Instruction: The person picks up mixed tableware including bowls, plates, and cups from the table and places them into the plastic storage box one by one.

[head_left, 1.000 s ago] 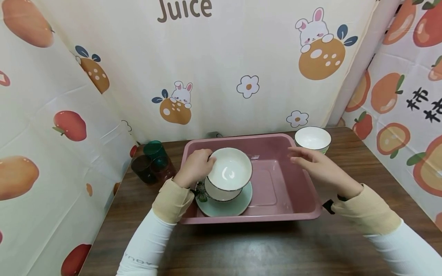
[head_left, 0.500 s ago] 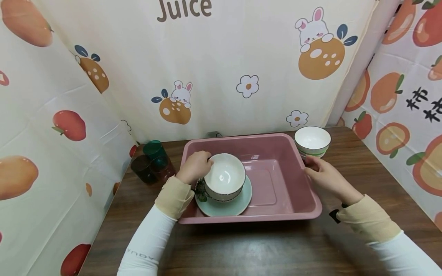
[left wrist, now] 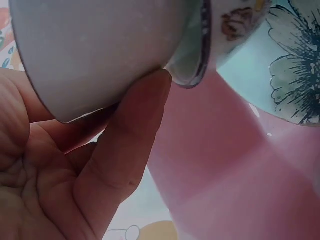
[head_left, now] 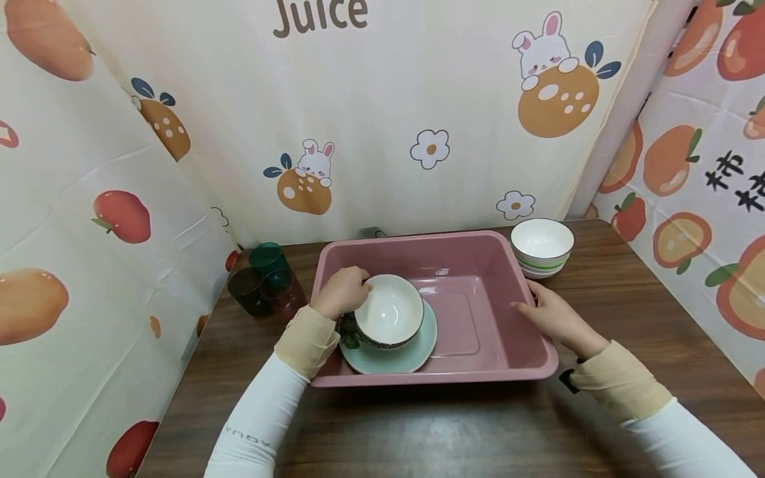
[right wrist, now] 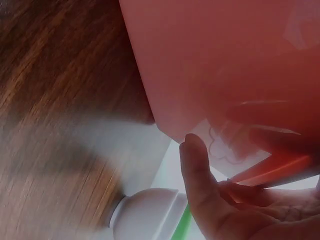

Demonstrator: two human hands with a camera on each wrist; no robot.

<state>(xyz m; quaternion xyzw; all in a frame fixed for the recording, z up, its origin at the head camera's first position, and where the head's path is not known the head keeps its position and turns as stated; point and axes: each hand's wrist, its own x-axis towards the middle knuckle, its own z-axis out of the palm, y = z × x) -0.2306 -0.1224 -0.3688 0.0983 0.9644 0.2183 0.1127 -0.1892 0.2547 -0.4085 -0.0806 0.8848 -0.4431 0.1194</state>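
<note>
In the head view, my left hand (head_left: 343, 293) pinches the dark-edged rim of a white bowl (head_left: 390, 311) on the left side of the pink basin. A second bowl (left wrist: 237, 22) with a flower pattern on its outside sits beneath, its rim close to my fingertip in the left wrist view. Under both lies a pale green plate (head_left: 421, 352) with dark flower prints. At the basin's right side, my right hand (head_left: 556, 317) grips the rim of the basin (head_left: 418, 380), thumb over the inner side and fingers along the outside.
Stacked white bowls (head_left: 540, 249) with a green band stand behind the right hand, beside the basin. Several dark tinted cups (head_left: 263, 282) are grouped left of the basin. Printed cloths (head_left: 370, 99) hang around the back and sides of the wooden table (head_left: 418, 431).
My left hand has lowered the white bowl into the bowl beneath it. My right hand has come down from above the basin onto its right rim.
</note>
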